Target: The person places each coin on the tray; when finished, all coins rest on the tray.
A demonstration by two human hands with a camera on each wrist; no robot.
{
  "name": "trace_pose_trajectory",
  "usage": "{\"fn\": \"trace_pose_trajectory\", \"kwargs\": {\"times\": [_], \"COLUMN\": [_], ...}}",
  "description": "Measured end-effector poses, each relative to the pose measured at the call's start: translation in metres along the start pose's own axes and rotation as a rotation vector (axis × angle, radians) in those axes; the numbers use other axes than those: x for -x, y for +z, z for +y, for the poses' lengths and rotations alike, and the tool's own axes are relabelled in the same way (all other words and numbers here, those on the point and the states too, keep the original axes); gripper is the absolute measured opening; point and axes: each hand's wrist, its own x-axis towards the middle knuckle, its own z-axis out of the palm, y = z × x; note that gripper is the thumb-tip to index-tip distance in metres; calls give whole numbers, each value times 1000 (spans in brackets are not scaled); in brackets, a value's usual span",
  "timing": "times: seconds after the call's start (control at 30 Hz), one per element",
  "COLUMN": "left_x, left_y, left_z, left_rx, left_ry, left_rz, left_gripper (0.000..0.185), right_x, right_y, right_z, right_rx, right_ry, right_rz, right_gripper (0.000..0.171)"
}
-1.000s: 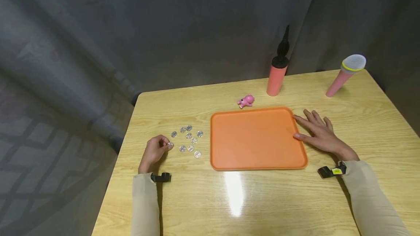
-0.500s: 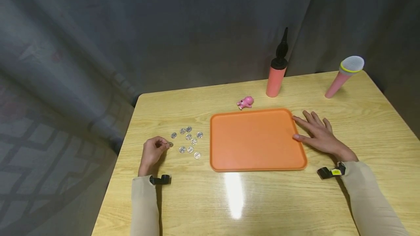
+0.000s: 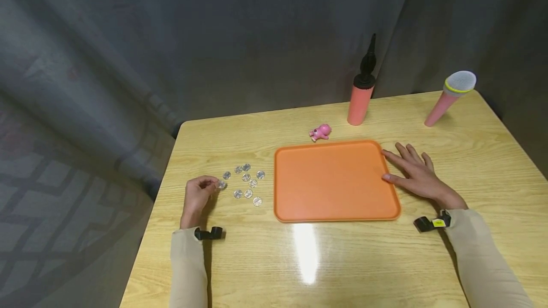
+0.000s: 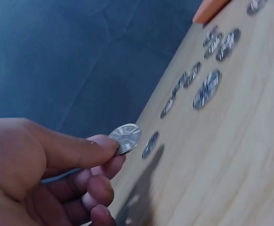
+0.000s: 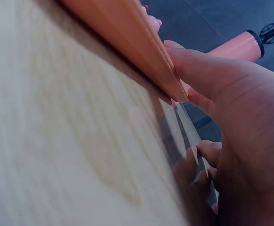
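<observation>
Left hand: the left hand [image 3: 198,197] is near the left edge of the desk [image 3: 342,260]. Its thumb and fingers [image 4: 99,143] are curled and pinch one shiny coin [image 4: 126,137]. The coin is held just above the wood, not lying on it.
Other coins: a small bunch of coins [image 3: 247,182] lies flat on the desk, just to the right of the left hand and just left of the tray. They lie close together; I cannot tell if any touch.
Right hand: the right hand [image 3: 417,175] lies flat on the desk with its fingers straight and spread a little. It holds nothing. Its thumb and first finger touch the right edge of the tray.
Tray: the orange tray [image 3: 336,182] lies in the middle of the desk, between the two hands.
Pink toy: a little pink toy [image 3: 320,131] sits just behind the far edge of the tray.
Pump: a pink pump with a black top [image 3: 361,94] stands upright near the far edge of the desk.
Pink tube: a pink tube with a grey and yellow top [image 3: 450,96] stands tilted near the far right corner.
</observation>
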Motion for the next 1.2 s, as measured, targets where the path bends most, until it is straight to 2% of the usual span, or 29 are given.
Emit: {"fn": "trace_pose_trajectory", "kwargs": {"times": [0.13,0.33,0.57,1.2], "left_x": [0,-1,-5,-6], "left_y": [3,11,24,70], "left_z": [6,17,28,67], "left_rx": [109,202,230,323], "left_ry": [-49,-69,-38,42], "left_rz": [19,35,18,-121], "left_gripper": [17,20,17,16], "right_x": [0,0,-1,-1], "right_y": [0,0,1,1], "right_z": [0,0,1,2], "right_rx": [5,12,11,-5], "right_ry": [3,3,-4,9], "right_rz": [0,-2,2,-3], "right_gripper": [74,74,74,74]}}
